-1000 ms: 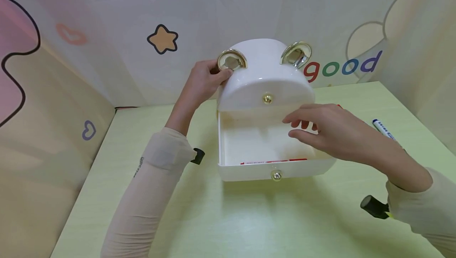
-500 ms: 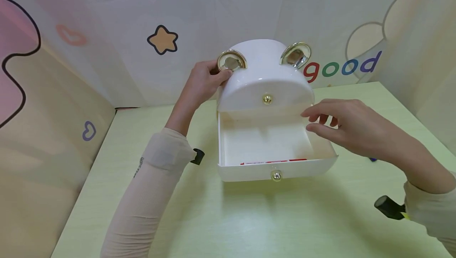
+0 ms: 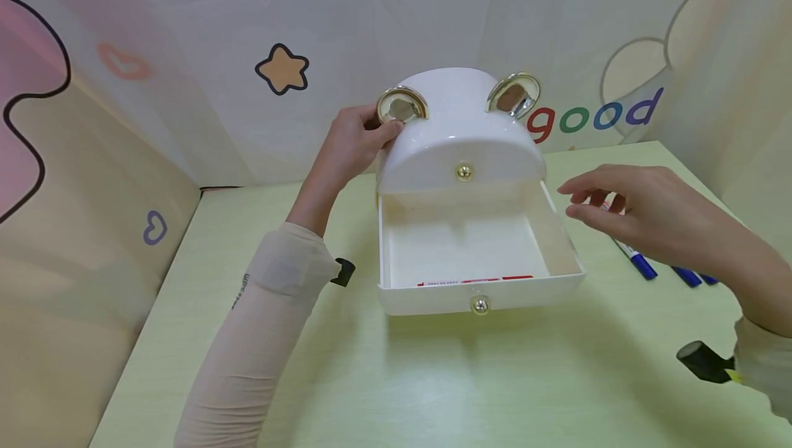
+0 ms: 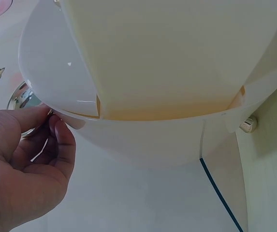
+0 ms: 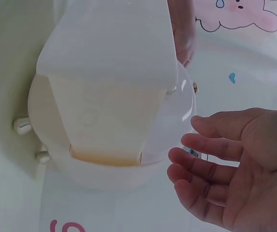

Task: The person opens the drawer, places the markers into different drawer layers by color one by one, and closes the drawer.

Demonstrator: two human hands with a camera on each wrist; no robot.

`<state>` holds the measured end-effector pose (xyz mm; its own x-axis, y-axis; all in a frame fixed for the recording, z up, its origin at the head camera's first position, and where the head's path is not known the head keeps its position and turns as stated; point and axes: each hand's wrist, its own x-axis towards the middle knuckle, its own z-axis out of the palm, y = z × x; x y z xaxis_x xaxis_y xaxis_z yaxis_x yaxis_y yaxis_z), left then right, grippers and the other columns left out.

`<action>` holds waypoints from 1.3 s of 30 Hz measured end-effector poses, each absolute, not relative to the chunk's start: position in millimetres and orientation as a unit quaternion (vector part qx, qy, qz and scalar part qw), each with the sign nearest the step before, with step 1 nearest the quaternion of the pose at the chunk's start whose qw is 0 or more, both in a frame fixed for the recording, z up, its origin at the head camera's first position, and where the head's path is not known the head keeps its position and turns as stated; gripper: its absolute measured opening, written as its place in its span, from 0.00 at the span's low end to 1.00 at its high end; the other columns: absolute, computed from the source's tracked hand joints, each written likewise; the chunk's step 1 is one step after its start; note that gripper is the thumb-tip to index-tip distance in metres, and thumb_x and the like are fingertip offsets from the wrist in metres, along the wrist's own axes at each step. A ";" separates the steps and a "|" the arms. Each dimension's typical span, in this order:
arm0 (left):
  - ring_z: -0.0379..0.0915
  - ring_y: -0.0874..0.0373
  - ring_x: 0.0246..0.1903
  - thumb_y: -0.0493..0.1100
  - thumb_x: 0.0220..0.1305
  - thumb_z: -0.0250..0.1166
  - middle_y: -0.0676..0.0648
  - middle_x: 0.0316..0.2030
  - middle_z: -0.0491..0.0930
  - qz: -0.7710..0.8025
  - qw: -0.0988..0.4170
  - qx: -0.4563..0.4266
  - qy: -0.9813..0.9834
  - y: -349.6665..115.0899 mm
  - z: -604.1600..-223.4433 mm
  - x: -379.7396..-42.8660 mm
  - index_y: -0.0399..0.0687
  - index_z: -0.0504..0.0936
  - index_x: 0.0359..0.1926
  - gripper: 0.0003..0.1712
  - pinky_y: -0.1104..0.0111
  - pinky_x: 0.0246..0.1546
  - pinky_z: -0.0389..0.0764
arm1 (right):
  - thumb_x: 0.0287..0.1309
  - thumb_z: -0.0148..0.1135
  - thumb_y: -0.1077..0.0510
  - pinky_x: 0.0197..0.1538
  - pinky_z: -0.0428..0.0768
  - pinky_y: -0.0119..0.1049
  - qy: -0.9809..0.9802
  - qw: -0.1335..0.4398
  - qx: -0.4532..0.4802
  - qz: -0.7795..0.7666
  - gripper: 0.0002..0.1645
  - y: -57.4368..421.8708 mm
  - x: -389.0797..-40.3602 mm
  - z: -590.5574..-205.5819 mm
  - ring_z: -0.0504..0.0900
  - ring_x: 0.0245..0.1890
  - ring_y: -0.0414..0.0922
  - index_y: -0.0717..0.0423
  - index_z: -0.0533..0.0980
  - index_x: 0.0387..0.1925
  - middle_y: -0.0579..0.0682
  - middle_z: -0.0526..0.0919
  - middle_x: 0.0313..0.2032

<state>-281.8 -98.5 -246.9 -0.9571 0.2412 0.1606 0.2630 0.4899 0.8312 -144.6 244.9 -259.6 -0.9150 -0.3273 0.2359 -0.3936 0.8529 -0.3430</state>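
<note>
A white drawer box (image 3: 456, 111) with two gold-rimmed ears stands on the table, its lower drawer (image 3: 481, 297) pulled out. My left hand (image 3: 354, 144) grips the box's left gold ear (image 3: 402, 104), thumb in front and fingers behind, which the left wrist view also shows. Inside the drawer, along the front wall, lies a red marker (image 3: 475, 280). My right hand (image 3: 650, 204) hovers to the right of the drawer with nothing in it, fingers loosely bent. Under and beside it several blue-capped markers (image 3: 643, 266) lie on the table, partly hidden by the hand and forearm.
A pale green table (image 3: 433, 393) carries everything. Behind it hangs a printed curtain (image 3: 346, 15) with a star and coloured letters. Two gold knobs mark the upper compartment's front and the drawer's front (image 3: 480, 305). The box's feet (image 5: 24, 125) show in the right wrist view.
My right hand has moved right, from over the drawer's inside to beyond its right wall, bringing the blue-capped markers into view. My left hand and the box have stayed in place.
</note>
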 end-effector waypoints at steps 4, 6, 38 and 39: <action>0.73 0.56 0.41 0.42 0.75 0.63 0.44 0.41 0.80 -0.483 0.011 -0.146 -0.863 -99.2 -247.3 -281.9 0.38 0.84 0.53 0.13 0.70 0.42 0.74 | 0.65 0.70 0.60 0.29 0.78 0.32 -0.962 0.080 0.172 0.195 0.15 253.7 -146.3 -263.2 0.79 0.31 0.45 0.57 0.84 0.53 0.48 0.85 0.39; 0.73 0.56 0.41 0.42 0.75 0.63 0.44 0.42 0.80 -0.481 0.013 -0.147 -0.864 -99.4 -247.3 -281.7 0.38 0.84 0.53 0.14 0.70 0.42 0.75 | 0.66 0.70 0.60 0.27 0.78 0.32 -0.964 0.077 0.162 0.198 0.15 258.3 -147.9 -265.6 0.78 0.30 0.44 0.57 0.84 0.53 0.48 0.85 0.39; 0.71 0.56 0.39 0.42 0.75 0.63 0.46 0.37 0.78 -0.469 0.026 -0.151 -0.870 -99.2 -246.3 -280.1 0.39 0.84 0.50 0.12 0.70 0.39 0.72 | 0.71 0.64 0.58 0.29 0.73 0.33 -0.980 0.059 0.105 0.160 0.17 326.4 -178.2 -296.7 0.78 0.37 0.53 0.68 0.82 0.51 0.53 0.84 0.35; 0.71 0.56 0.39 0.42 0.75 0.63 0.46 0.37 0.78 -0.469 0.026 -0.152 -0.870 -99.3 -246.3 -279.8 0.38 0.84 0.50 0.12 0.70 0.40 0.72 | 0.71 0.64 0.58 0.29 0.73 0.33 -0.980 0.059 0.104 0.161 0.17 327.7 -179.1 -297.9 0.78 0.37 0.53 0.68 0.82 0.51 0.53 0.85 0.35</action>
<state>-279.8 -99.3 -246.3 -0.9524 0.2395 0.1886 0.2891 0.5137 0.8078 -179.1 327.7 -297.9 -0.9716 -0.1839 0.1489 -0.2219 0.9269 -0.3026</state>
